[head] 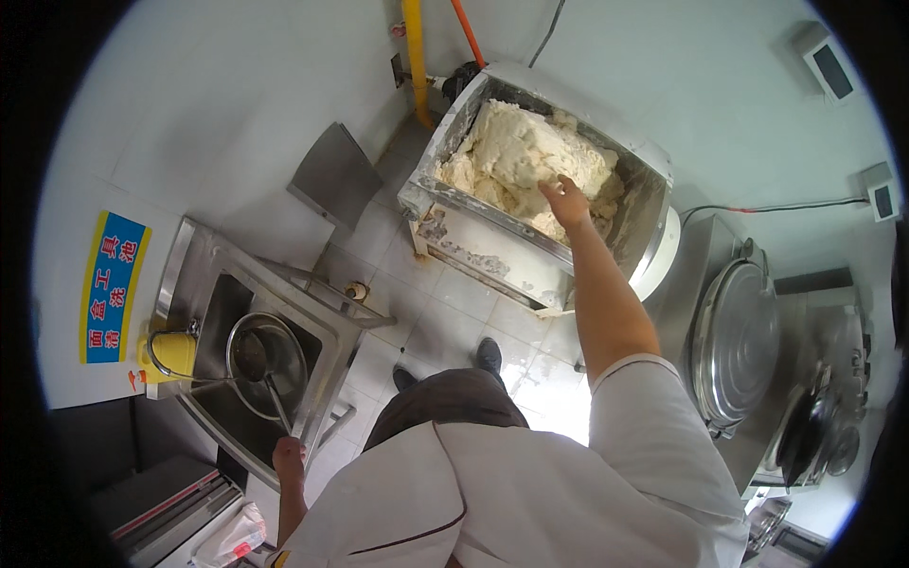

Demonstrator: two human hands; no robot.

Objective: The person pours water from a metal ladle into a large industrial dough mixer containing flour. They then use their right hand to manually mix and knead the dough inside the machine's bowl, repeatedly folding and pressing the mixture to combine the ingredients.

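Observation:
A large lump of pale dough (515, 145) fills the steel trough (643, 220) of a floor-standing dough mixer. Over the front part of this dough is my right hand (566, 202), fingers apart and slightly bent, holding nothing; whether the fingertips touch it I cannot tell. At lower left, my left hand (289, 458) grips the metal handle (278, 405) of what looks like a ladle. The ladle's round end lies within a steel bowl (302, 362) in the stainless sink (323, 334). A curved faucet (160, 358) reaches over to the bowl's rim.
A yellow jug (174, 355) stands behind the sink. Between sink and mixer, a grey metal panel (337, 174) leans near the wall above the tiled floor (454, 305). To the right are a large round steel lid (742, 337) and dark pans (809, 426). A yellow pipe (414, 57) runs down the wall.

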